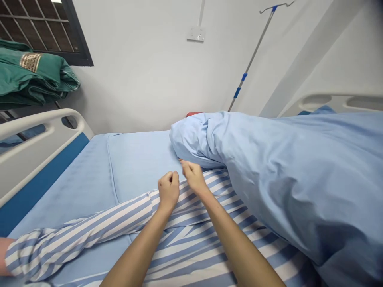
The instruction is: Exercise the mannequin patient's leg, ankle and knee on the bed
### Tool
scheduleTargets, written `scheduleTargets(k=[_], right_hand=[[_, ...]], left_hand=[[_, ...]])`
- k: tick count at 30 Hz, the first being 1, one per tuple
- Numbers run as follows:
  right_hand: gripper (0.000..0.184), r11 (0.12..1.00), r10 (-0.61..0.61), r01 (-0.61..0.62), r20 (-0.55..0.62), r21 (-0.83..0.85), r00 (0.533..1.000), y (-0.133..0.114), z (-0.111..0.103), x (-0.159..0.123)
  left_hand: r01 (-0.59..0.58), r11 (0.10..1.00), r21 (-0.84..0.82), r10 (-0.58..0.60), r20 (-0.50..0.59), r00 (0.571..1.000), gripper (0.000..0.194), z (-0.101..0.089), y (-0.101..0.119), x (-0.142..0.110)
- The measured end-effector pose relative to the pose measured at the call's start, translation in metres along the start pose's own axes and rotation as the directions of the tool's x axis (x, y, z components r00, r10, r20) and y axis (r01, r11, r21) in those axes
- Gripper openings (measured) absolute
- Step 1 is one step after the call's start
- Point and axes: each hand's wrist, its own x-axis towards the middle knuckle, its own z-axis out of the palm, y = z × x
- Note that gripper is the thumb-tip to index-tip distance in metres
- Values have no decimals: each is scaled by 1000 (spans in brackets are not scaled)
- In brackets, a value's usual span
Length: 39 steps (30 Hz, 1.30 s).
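Note:
My left hand hangs just above a blue-and-white striped hospital garment, its fingers curled closed with nothing visible in them. My right hand is close beside it, fingertips pinched together at the edge of a rolled light blue quilt. I cannot tell whether those fingers hold anything. The garment's long sleeve stretches left across the blue bed sheet. Bare skin, perhaps a person's arm, shows at the sleeve's cuff by the left edge.
A white bed rail runs along the left side, and another stands at the far right. Folded green cloth lies by a barred window. An IV pole and wall socket stand beyond the bed.

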Motion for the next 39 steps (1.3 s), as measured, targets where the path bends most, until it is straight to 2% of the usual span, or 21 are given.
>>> scheduleTargets(k=[2,5,7,9,11,13,18,21,23,25,27,30,32,34,36,39], right_hand=[[45,992,33,-40,-61,-119,998,10,-7,0],[43,923,59,-70,-40,-379,997,27,-6,-3],[43,881,60,-67,-28,-469,998,34,-3,-5],[46,865,61,-65,-25,-497,998,36,-1,-6],[48,859,54,-54,-13,-509,998,35,-1,-6],[48,846,54,-50,-9,-531,999,33,-1,-6],[48,775,106,-81,2,-627,994,30,2,-7],[49,696,184,-134,-4,-705,983,25,8,-9],[49,618,244,-171,-21,-767,970,20,13,-10],[48,555,296,-193,-25,-809,955,13,20,-11],[46,531,329,-196,-13,-824,944,2,26,-13],[39,546,322,-152,38,-824,946,-20,39,-21],[34,569,283,-85,97,-818,954,-37,52,-35],[32,594,239,-7,168,-805,957,-54,70,-55],[32,657,173,89,264,-749,949,-71,91,-83],[31,804,29,237,433,-546,901,-97,127,-132]], left_hand=[[2,997,75,-5,43,999,36,9,-1,-2],[-72,980,188,54,97,994,30,19,-9,-6],[-106,982,157,83,149,985,29,16,-16,-8],[-59,991,118,39,167,985,31,2,-22,-10],[8,994,109,-24,144,989,33,-23,-30,-15],[40,991,130,-54,111,992,33,-59,-41,-26],[145,972,186,-153,31,988,34,-171,-80,-73],[206,959,193,-210,-3,978,37,-231,-100,-106],[247,944,217,-250,-17,968,38,-261,-111,-128],[279,926,255,-279,-38,960,38,-279,-121,-147],[270,902,338,-259,-77,963,37,-286,-129,-163],[181,822,540,-113,-158,981,33,-284,-138,-179],[136,762,633,-36,-169,985,32,-281,-140,-183],[107,736,668,-16,-141,990,32,-282,-141,-185],[75,726,684,-4,-105,995,31,-286,-143,-185],[42,708,705,15,-75,997,29,-295,-145,-185]])
